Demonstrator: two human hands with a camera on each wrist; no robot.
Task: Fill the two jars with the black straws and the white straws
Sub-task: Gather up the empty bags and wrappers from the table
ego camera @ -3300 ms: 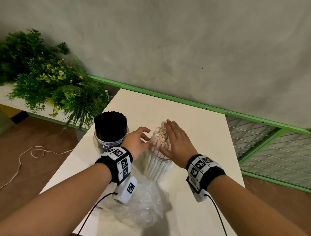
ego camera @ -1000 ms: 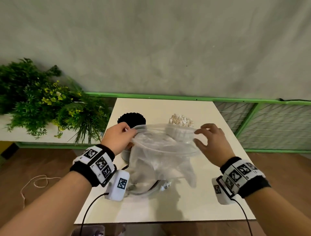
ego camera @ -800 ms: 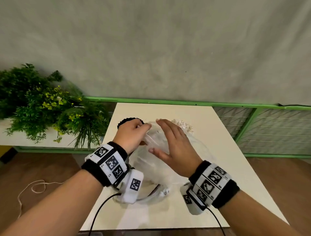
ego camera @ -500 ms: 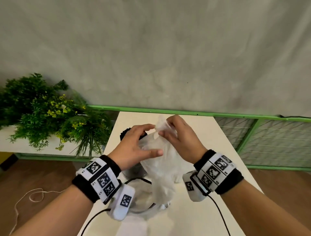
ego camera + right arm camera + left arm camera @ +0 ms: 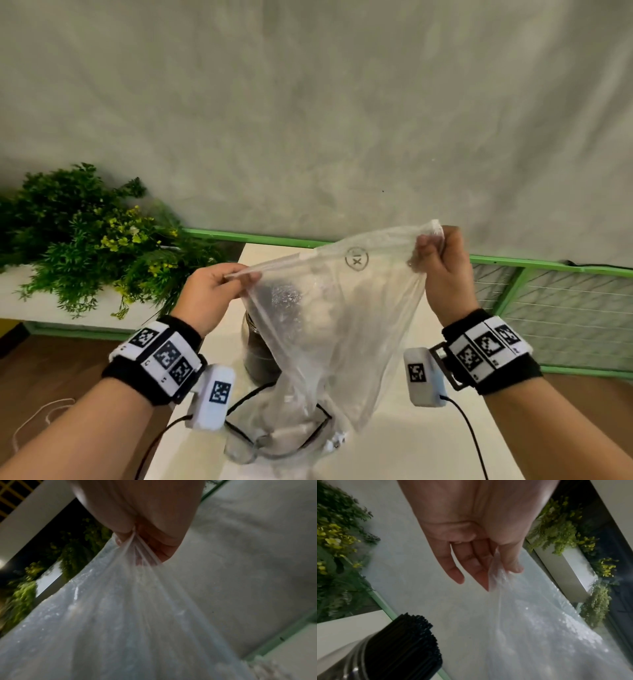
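A clear plastic bag (image 5: pixel 335 315) hangs stretched between my two hands above the table. My left hand (image 5: pixel 236 277) pinches its top left corner between thumb and fingers, as the left wrist view shows for the left hand (image 5: pixel 496 574). My right hand (image 5: pixel 428 246) grips the gathered top right corner; in the right wrist view the right hand (image 5: pixel 137 545) is curled round the bunched film. The jar of black straws (image 5: pixel 406 642) stands below my left hand, and in the head view this jar (image 5: pixel 255 353) is partly behind the bag. The white straws show only as a pale blur through the film.
The white table (image 5: pixel 428 445) is narrow, with wooden floor on both sides. More crumpled clear plastic and a dark ring (image 5: pixel 274 442) lie at its near edge. A leafy plant (image 5: pixel 85 240) fills the left. A green rail with wire mesh (image 5: pixel 565 325) runs behind and right.
Half a second ago my hands were close together with the bag bunched between them. They have moved apart and the right has risen, pulling the bag's top edge taut.
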